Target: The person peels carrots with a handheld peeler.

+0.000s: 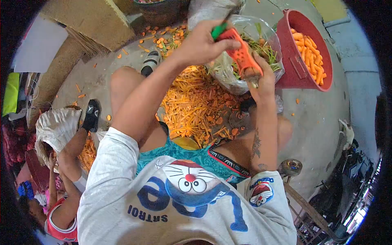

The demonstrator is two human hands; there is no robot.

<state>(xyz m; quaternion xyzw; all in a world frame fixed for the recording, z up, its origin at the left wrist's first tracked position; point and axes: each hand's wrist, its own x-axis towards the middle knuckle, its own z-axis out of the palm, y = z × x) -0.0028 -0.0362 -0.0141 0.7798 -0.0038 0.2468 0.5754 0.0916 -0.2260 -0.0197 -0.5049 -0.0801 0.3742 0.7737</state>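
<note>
The left hand (206, 44) is closed round a green handle (219, 31), its thumb on an orange perforated tool (241, 52). The right hand (264, 81) grips a brownish carrot (251, 74) at the tool's lower end, above a clear plastic bag (229, 78) of stemmed carrots. Peelings (190, 108) cover the floor (312, 130); a red tub (289, 67) holds peeled carrots (312, 59).

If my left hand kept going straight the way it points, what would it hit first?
Your left hand would first push into the red holed tool already under its thumb. Next in line seems to be the plastic bag of greens, though its depth is unclear.
</note>
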